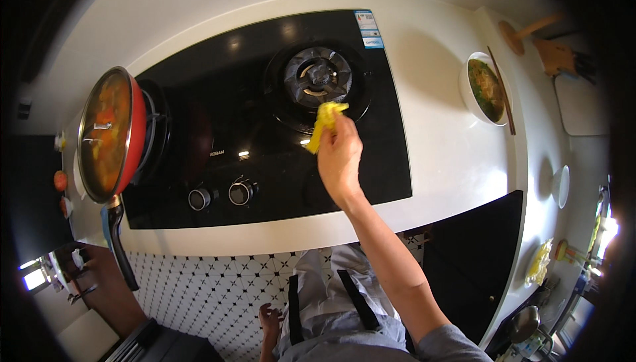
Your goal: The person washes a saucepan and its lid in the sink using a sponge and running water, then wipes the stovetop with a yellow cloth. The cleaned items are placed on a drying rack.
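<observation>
My right hand (342,155) grips a crumpled yellow cloth (325,126) over the black glass gas hob (248,128), just below the right burner (318,77). The burner's grate is bare. My left hand (271,316) hangs low beside my leg, its fingers loosely apart, with nothing seen in it. On the hob's left burner sits a red frying pan (138,138) with a glass lid (104,135); orange and yellow food shows through the lid. Two control knobs (240,192) are at the front of the hob.
The pan's black handle (118,242) juts past the counter's front edge. On the white counter (437,163) to the right stands a white bowl of noodle soup (484,88) with chopsticks (503,91) across it. A knife block (554,57) and a small white bowl (561,186) are farther right.
</observation>
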A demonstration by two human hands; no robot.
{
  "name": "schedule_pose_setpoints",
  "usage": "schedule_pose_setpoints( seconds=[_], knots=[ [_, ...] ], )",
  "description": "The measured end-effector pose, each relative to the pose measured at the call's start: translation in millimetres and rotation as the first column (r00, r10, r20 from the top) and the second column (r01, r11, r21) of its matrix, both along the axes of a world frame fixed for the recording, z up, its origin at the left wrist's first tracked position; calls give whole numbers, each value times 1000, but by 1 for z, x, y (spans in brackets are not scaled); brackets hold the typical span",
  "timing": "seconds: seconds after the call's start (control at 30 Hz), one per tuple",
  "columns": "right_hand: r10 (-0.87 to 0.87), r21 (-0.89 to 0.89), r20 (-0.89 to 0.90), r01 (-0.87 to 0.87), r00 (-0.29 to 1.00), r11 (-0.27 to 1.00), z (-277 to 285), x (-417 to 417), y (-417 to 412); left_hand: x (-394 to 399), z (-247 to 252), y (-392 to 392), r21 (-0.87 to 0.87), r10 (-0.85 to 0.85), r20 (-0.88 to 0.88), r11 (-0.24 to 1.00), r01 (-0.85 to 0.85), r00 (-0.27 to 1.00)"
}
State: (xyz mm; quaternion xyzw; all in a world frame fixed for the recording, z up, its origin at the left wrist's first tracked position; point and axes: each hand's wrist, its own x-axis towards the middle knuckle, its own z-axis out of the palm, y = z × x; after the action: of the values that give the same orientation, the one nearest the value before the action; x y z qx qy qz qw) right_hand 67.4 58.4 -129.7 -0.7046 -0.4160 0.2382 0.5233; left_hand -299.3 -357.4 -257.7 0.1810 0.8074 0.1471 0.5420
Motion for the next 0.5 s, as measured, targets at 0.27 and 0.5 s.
schedule_pose_setpoints(
  seconds=[0.27, 0.5],
  knots=[
    [99, 103, 140, -114, 985, 988, 6, -25, -14, -9, -7, 2, 23, 7, 5, 1000, -7, 1000],
    [297, -69, 781, -396, 550, 916, -10, -19, 17, -12, -3, 10, 25, -46, 11, 999, 46, 999]
  ],
)
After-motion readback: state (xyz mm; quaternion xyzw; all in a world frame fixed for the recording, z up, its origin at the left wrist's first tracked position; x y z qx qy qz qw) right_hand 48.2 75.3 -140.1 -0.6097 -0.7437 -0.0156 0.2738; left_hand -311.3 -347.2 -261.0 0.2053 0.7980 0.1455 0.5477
